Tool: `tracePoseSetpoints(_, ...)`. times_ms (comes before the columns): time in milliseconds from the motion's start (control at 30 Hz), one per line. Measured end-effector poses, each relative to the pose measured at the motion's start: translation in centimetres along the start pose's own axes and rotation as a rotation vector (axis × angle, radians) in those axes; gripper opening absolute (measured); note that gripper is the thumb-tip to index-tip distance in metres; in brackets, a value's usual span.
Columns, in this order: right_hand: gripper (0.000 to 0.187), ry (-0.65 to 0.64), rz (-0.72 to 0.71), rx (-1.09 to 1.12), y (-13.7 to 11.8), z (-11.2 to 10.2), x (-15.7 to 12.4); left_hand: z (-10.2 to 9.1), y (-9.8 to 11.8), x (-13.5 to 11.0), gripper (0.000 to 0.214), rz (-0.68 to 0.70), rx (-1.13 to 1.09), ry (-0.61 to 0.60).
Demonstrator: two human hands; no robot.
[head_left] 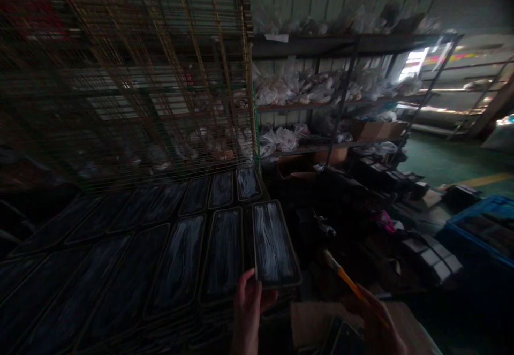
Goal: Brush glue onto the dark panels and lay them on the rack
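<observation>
My left hand (248, 297) is closed on the near edge of a dark rectangular tray (273, 242) with a whitish coated face, holding it over the right end of a rack. Rows of similar dark trays (180, 261) lie side by side on that wire rack. My right hand (375, 320) grips a brush with a yellow handle (344, 277), its bristle end pointing up and left. The brush sits to the right of the held tray, apart from it. Below my right hand lies another dark tray (344, 339) on a brownish surface.
A stack of wire rack shelves (120, 76) rises at the upper left. Metal shelving (341, 98) with plastic bags and cardboard boxes stands behind. Dark boxes clutter the floor at right, next to a blue crate (482, 226). Green floor shows at far right.
</observation>
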State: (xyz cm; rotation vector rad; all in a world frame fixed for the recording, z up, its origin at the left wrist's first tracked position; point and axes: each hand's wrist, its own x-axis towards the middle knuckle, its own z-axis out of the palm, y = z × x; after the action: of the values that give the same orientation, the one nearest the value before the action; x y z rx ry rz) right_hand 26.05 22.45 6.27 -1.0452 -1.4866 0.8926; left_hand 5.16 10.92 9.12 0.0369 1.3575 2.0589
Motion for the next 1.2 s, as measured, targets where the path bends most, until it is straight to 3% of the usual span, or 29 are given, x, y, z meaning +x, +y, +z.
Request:
tracePoseSetpoints(200, 0.035, -0.526, -0.227, -0.076, -6.1, 8.8, 6.8, -1.4, -2.0, 1.0, 0.076, -0.134, -0.087, 0.023)
tracePoseSetpoints(333, 0.029, -0.684, -0.457, -0.172, -8.3, 14.3, 10.5, -2.3, -2.2, 1.3, 0.083, -0.188, -0.076, -0.018)
tracePoseSetpoints(500, 0.028, -0.763, -0.58, -0.216, -8.5, 18.6, 13.2, -2.8, -1.7, 1.2, 0.089, -0.243, -0.073, -0.07)
tracePoseSetpoints(633, 0.028, -0.822, -0.55, -0.262, -7.6, 19.6, 12.8, -3.0, -0.7, 1.3, 0.086, -0.283, -0.04, -0.058)
tracePoseSetpoints(767, 0.026, -0.871, -0.43, -0.188, -7.0, 17.6, 10.9, -3.0, -0.3, 1.5, 0.081, -0.28, -0.055, -0.048)
tracePoseSetpoints(933, 0.031, -0.714, -0.211, -0.034, -7.0, 15.1, 10.5, -3.1, -1.0, 2.0, 0.094, -0.292, -0.043, -0.092)
tracePoseSetpoints(1000, 0.03, -0.672, -0.251, -0.042, -7.0, 15.5, 11.3, -3.2, -1.2, 2.2, 0.102, -0.302, -0.035, -0.11)
tracePoseSetpoints(1200, 0.028, -0.751, -0.531, -0.225, -6.8, 19.4, 14.0, -3.1, -0.8, 2.3, 0.111, -0.343, -0.008, -0.133)
